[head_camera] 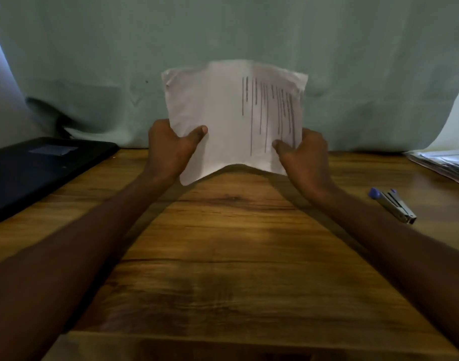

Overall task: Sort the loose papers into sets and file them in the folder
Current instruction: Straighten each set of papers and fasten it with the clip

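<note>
A set of white papers (231, 113) with printed lines on its right half is held upright above the far middle of the wooden table (223, 256). My left hand (171, 144) grips its lower left edge, thumb on the front. My right hand (304, 155) grips its lower right edge the same way. The sheets bow and look blurred. A black folder (38, 170) lies shut at the table's left side. More loose papers (442, 162) lie stacked at the far right edge.
A purple and metal stapler (393, 205) lies on the table to the right of my right forearm. A pale green cloth (223, 35) hangs behind the table as a backdrop. The table's near edge runs along the bottom.
</note>
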Demonstrator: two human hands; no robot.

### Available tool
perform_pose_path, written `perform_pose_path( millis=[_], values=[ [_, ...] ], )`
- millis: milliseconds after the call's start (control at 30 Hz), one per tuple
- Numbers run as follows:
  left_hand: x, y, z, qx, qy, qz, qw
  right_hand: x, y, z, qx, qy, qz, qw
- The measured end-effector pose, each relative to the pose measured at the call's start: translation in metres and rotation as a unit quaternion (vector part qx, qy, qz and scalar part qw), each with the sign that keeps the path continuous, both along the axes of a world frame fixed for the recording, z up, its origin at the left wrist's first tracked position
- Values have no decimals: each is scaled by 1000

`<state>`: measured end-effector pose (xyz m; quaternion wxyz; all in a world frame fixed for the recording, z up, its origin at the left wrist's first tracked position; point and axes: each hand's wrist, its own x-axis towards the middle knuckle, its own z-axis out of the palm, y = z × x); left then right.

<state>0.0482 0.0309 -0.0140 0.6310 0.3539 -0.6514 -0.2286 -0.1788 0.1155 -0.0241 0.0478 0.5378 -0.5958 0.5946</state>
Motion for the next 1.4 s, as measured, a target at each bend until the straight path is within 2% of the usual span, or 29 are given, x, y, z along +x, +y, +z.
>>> perform_pose_path(
  millis=[67, 133, 200, 300, 434, 500, 567, 700, 767, 834, 900, 934, 1034, 1067, 1134, 1167, 1301, 1401],
  values=[
    [-1, 0, 2, -3, 0, 3, 1000, -1, -1, 2, -8, 42, -6, 999],
    [-3, -1, -3, -9, -54, 20, 998, 0, -4, -5, 46, 64, -4, 997],
    [-4, -4, -8, -8, -83, 37, 996, 1, -7, -11, 75, 49, 7, 996],
    [-4, -5, -4, -3, -60, 37, 998, -1, -7, -7, 43, 40, 14, 998],
    [-4, -10, -8, 28, -79, 29, 996, -7, -8, -9, 115, 15, 14, 993],
    [-3, -13, -10, 41, -73, 19, 996, -11, -9, -8, 103, 0, 16, 995],
    [-4, -15, -14, 80, -40, -23, 996, -17, -11, -7, 117, -41, 35, 992],
    [2, -17, -17, 161, 38, -121, 979, -30, -9, -7, 134, -186, 119, 966],
    [12, -24, -14, 194, 46, -179, 963, -38, -7, 0, 123, -217, 147, 957],
    [23, -26, -10, 251, 5, -253, 934, -50, -5, 6, 150, -254, 178, 939],
    [29, -27, -9, 283, -44, -273, 918, -61, -4, 8, 236, -240, 192, 922],
    [33, -28, -6, 281, -24, -259, 924, -66, -3, 8, 278, -223, 197, 913],
    [51, -41, 8, 244, 124, -188, 943, -76, 0, 9, 352, -177, 219, 893],
    [59, -44, 13, 237, 120, -162, 950, -77, 1, 9, 372, -155, 229, 886],
    [69, -47, 17, 237, 58, -137, 960, -76, 4, 11, 417, -90, 249, 870],
    [69, -44, 19, 250, 26, -162, 954, -74, 5, 12, 437, -57, 256, 860],
    [38, -17, 13, 318, -114, -300, 892, -57, 11, 20, 475, 2, 274, 836],
    [7, 1, -2, 336, -136, -367, 857, -49, 14, 21, 481, 7, 280, 830]
  ],
)
